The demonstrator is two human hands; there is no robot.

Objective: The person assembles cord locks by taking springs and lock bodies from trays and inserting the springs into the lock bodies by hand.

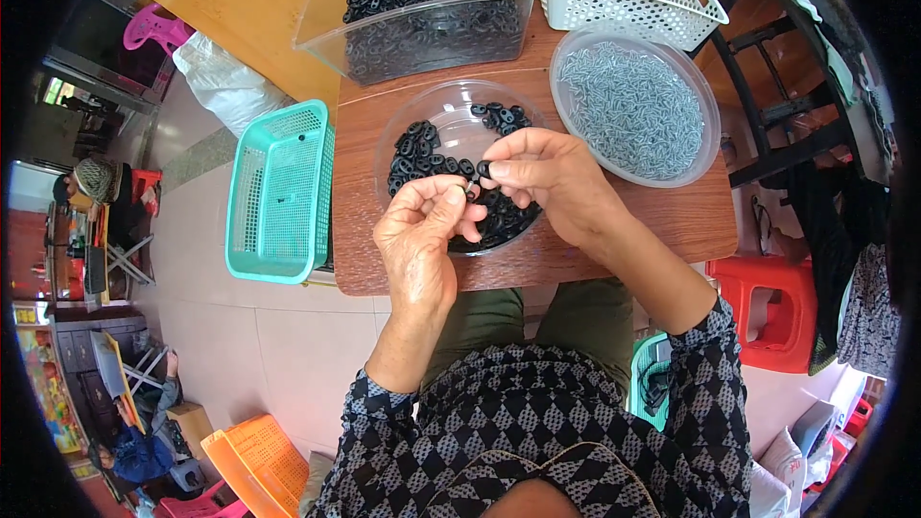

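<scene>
Over a clear round bowl [382,139] on the wooden table, both my hands are close together with fingertips nearly meeting. Between thumb and finger, my left hand [419,245] pinches a small black plastic piece [470,195], mostly covered by the fingers. Just above it, my right hand [561,180] pinches another black plastic piece [484,169]. Loose black oval pieces with holes [414,149] lie in the bowl beneath, some hidden by my hands. To the right of the bowl, a translucent round tub [711,139] holds many small silver screws [628,110].
At the table's [360,259] back stand a clear bin [317,34] of black pieces and a white perforated basket [624,19]. A turquoise basket [240,230] sits left of the table. Red stool [767,278] at right, orange crates [254,465] at lower left. Another person [101,177] sits far left.
</scene>
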